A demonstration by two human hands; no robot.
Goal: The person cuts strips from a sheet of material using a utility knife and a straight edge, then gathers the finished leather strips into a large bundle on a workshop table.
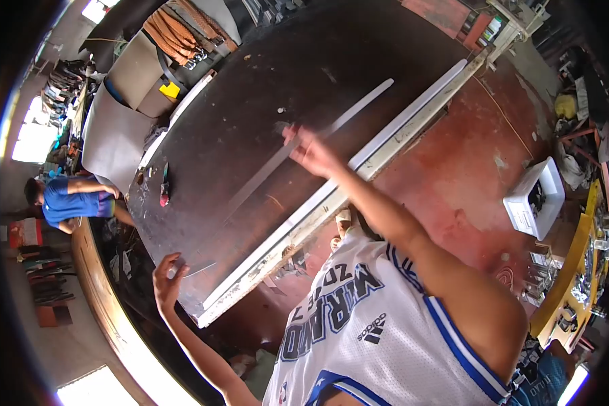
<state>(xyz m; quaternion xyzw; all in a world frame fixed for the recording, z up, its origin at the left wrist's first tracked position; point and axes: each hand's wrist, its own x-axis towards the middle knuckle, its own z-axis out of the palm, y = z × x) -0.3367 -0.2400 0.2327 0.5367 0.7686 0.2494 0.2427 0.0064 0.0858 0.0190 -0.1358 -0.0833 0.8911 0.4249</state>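
Observation:
A long, narrow, grey strip (362, 107) lies slantwise across the dark tabletop (250, 101), its nearer part smeared and faint. My right hand (311, 152) is over the middle of this strip, fingers stretched out and apart, overlapping it in this view. At the table's near left corner is my left hand (168, 279), its thumb and forefinger curled toward each other. A thin pale line extends from those fingertips over the table edge; I cannot tell what they grip. Along the table's front edge runs a second, whiter strip (413, 115).
A red-handled tool (164, 186) lies at the table's left side. Brown braided belts (172, 34) are bundled at the back, beside a grey chair (115, 128). A person in blue (78, 196) stands at far left. A white bin (534, 196) sits on the red floor.

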